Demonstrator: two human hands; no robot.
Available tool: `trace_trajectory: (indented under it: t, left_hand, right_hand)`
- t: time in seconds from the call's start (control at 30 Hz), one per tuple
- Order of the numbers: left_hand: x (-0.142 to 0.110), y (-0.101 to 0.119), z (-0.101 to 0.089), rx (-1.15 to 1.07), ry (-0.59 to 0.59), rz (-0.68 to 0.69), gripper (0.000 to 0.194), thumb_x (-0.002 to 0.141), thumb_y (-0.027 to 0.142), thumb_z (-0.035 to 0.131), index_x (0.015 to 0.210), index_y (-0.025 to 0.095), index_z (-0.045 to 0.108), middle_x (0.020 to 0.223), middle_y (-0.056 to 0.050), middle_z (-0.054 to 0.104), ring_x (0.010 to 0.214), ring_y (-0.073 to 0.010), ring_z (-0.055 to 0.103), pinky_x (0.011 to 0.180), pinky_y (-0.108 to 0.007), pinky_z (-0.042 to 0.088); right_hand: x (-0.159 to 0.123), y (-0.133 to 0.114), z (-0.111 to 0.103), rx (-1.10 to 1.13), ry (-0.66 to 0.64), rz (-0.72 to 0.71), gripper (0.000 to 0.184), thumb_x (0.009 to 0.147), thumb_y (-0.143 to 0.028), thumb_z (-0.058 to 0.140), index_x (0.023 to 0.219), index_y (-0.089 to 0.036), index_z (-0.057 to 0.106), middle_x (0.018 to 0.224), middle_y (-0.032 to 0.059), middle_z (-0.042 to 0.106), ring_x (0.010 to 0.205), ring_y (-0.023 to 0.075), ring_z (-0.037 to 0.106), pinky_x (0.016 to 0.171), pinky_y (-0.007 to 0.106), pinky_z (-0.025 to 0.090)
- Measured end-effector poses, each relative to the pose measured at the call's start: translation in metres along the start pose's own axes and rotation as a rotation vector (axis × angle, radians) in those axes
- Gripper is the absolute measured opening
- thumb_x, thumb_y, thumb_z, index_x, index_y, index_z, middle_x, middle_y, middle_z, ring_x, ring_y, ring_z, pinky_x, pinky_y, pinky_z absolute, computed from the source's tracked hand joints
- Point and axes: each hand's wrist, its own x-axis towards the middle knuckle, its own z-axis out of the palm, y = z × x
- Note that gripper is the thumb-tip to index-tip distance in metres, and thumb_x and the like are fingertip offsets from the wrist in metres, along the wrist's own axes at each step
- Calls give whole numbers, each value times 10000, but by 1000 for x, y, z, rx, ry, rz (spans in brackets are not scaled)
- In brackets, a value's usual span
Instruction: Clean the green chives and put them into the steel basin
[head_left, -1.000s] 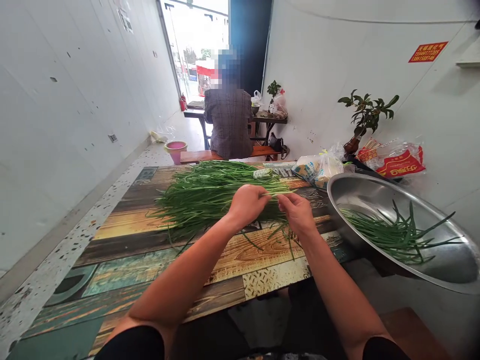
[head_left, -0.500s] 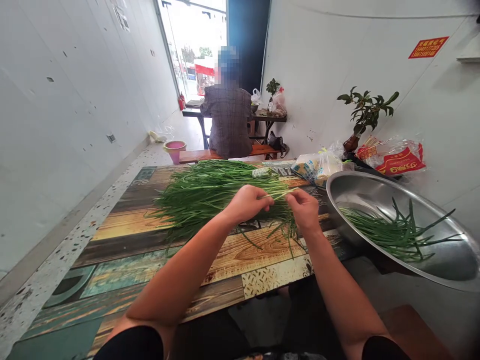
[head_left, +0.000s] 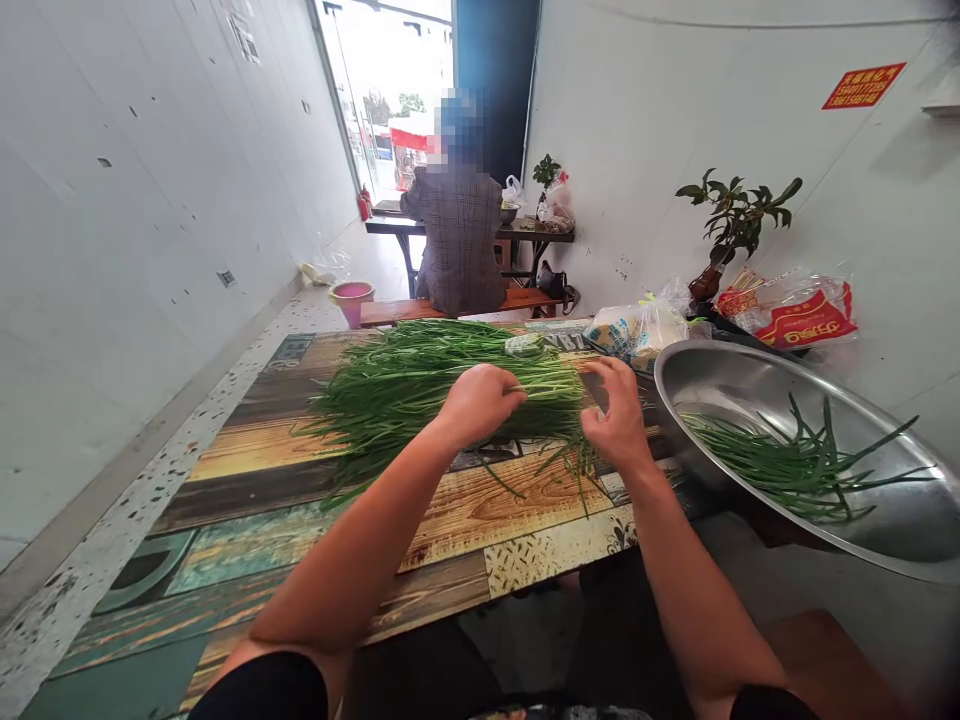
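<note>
A large heap of garlic chives (head_left: 397,375) lies across the table, pale stem ends to the right and green leaves to the left. My left hand (head_left: 481,402) is over the front of the heap, its fingers closed around some chive stems. At the stem ends is my right hand (head_left: 616,412), thumb and fingers apart with nothing between them. Loose bits of chive (head_left: 581,465) lie on the table just below it. To the right, a wide steel basin (head_left: 757,375) contains more chives (head_left: 802,470).
Behind the basin are plastic-wrapped packages (head_left: 637,330), a red plastic bag (head_left: 810,320) and a plant in a brown vase (head_left: 705,285). The wood-patterned table (head_left: 285,500) ends close to me. Ahead, a person (head_left: 461,240) sits on a bench, and a pink bucket (head_left: 351,300) stands nearby.
My right hand has let go of the stems and its fingers have spread. My left hand has shifted slightly left and back from the stem ends.
</note>
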Motion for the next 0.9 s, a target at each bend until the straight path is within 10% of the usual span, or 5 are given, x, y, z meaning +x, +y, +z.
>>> trace_trajectory:
  t: [0.23,0.57,0.67,0.8,0.9]
  left_hand:
    - [0,-5,-4,-65,-63,55,288,789,344,531,638,153,684,540,14,561,527,-104,425,533,-255,255]
    - [1,-2,-2,-185,-67,44,290,776,343,542,625,133,675,516,30,519,510,-85,383,518,-240,241]
    - [1,-5,-7,-132,-32,1,265,774,324,551,641,141,689,510,32,517,502,-88,380,524,-242,250]
    - [1,-8,-8,-91,-15,-22,223,772,301,566,733,154,729,628,2,642,581,-114,492,571,-241,315]
    - [1,-6,-6,-84,-23,-10,204,770,280,579,815,171,747,779,-20,718,701,-141,585,641,-242,371]
  right_hand:
    - [11,1,5,212,-341,-147,184,830,-357,604,888,-258,748,1181,49,651,1220,263,439,1072,493,304]
    - [1,-4,26,1199,-163,648,258,688,-463,732,825,-246,750,1291,27,605,1088,212,593,853,338,499]
    - [4,8,22,909,-65,671,342,667,-520,713,797,-205,747,1034,54,718,880,198,648,717,305,507]
    - [0,17,7,159,-328,609,564,874,-545,422,539,-177,686,531,63,633,576,186,605,638,317,442]
    - [-3,16,-1,-225,-392,439,409,889,-361,421,703,-167,728,736,105,701,704,215,639,668,312,420]
